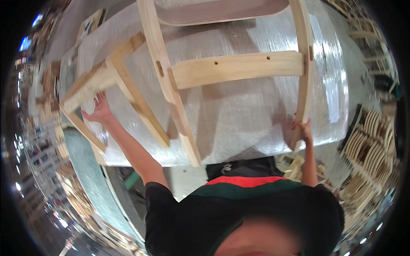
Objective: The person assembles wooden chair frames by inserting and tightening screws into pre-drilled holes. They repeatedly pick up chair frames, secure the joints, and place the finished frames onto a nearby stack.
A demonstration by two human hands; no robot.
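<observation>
A pale wooden chair-back frame lies on the film-wrapped table. It has two long legs, a curved crossbar with two small holes, and a wider curved board at the far end. My right hand is closed round the near end of its right leg. To the left stands a second wooden frame, with two legs joined by a rail. My left hand reaches to its rail with fingers spread; whether the fingertips touch the wood I cannot tell.
On the right, curved wooden parts stand stacked in rows beyond the table's edge. A long greenish padded surface runs along the near left. Wooden pieces lie below the table's near edge, by my right forearm.
</observation>
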